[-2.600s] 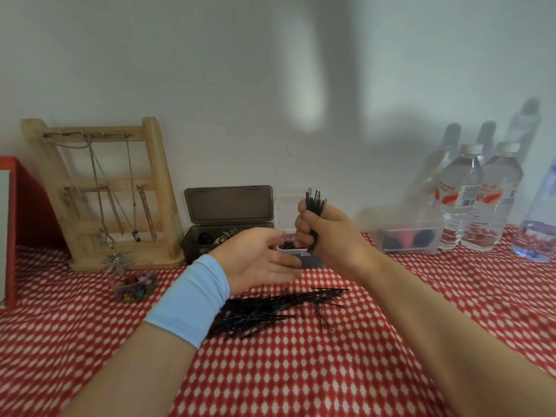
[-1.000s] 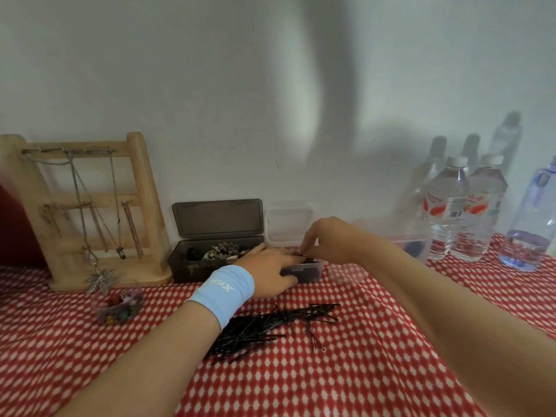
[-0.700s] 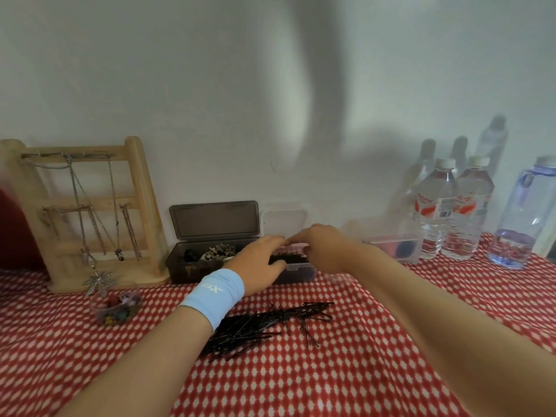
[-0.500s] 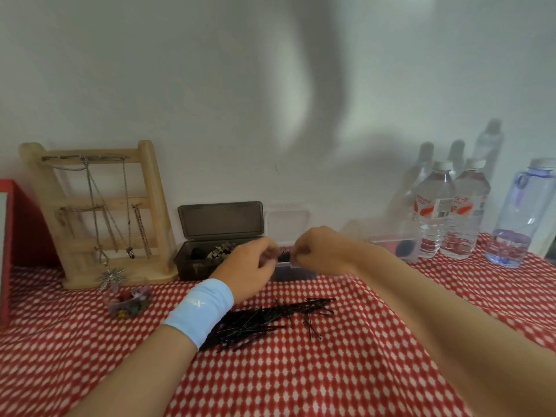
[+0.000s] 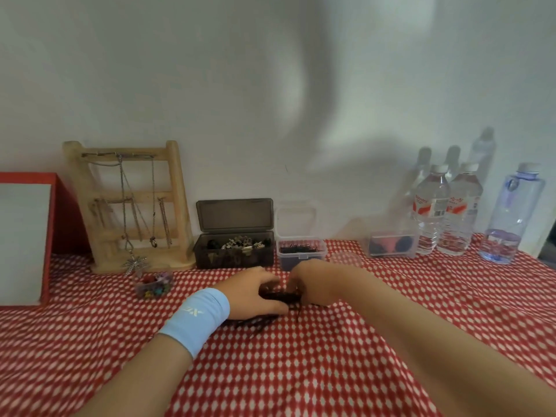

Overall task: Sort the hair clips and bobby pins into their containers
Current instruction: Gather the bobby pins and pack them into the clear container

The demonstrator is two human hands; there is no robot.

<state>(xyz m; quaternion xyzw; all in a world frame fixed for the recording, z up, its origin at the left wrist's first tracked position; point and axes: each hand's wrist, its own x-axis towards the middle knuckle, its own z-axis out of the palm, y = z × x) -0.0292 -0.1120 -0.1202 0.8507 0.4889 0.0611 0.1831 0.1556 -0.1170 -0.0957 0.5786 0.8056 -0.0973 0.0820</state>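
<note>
Red-framed board (image 5: 24, 239) stands at the far left edge of the table, on the red-and-white checked cloth (image 5: 301, 371). Next to it, a wooden jewellery rack (image 5: 132, 206) leans at the wall with necklaces hanging from its rungs. A small clear tub of coloured beads (image 5: 153, 285) sits on the cloth in front of the rack. To the right, a dark grey box (image 5: 234, 251) stands with its lid raised; hair clips fill it. Just beside it, a small clear container (image 5: 301, 251) has its lid up and holds bobby pins.

In front of these boxes, the left hand (image 5: 255, 294), with a light blue wristband (image 5: 195, 320) on its wrist, lies curled over a loose pile of bobby pins (image 5: 276, 296) on the cloth. The right hand (image 5: 313, 285) meets it from the other side, fingers bent down into the same pile. Whether either hand has actually pinched pins cannot be told; motion blur hides the fingertips.

Further right, a clear lidded box (image 5: 391, 245) holds dark and pink items. Two water bottles (image 5: 445, 209) and a larger bottle (image 5: 511, 212) stand near the wall
</note>
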